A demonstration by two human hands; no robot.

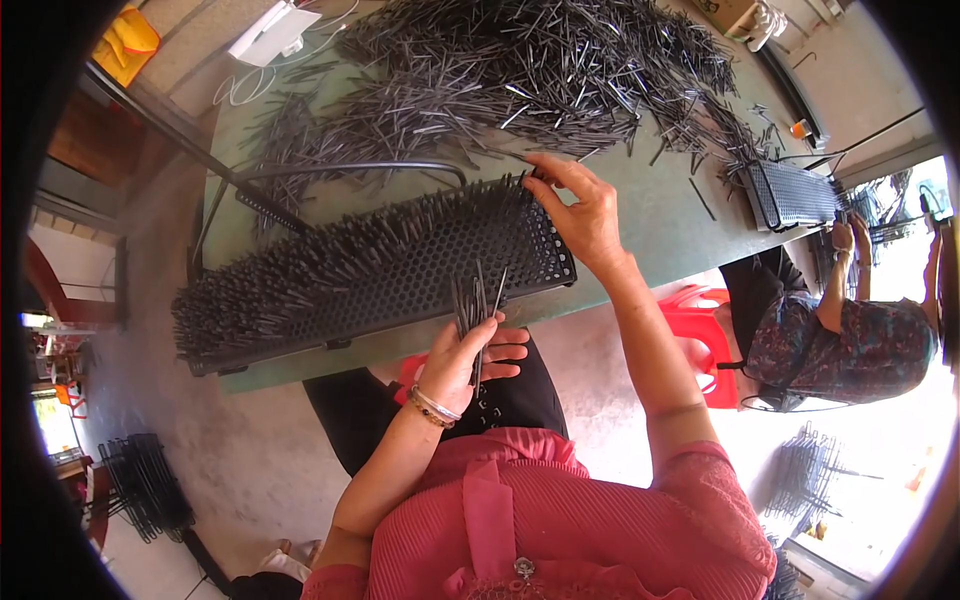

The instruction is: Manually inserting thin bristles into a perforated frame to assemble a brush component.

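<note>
My left hand point(450, 365) is closed loosely around a bunch of thin black sticks point(468, 305), palm partly up and just in front of a long black perforated rack point(430, 275). Black sticks point(280, 270) stand upright, closely packed, in the rack's holes on the left and along its far side. Bare holes show along its near right part. At the rack's far right corner, my right hand point(585, 215) pinches a black stick between thumb and forefinger; the stick is mostly hidden by the fingertips.
A large heap of loose black sticks point(530, 70) covers the far part of the green table point(640, 230). A bent black metal bar point(370, 167) crosses behind the rack. On the right, another person point(835, 345) works at a second perforated rack point(795, 195), near a red stool point(690, 325).
</note>
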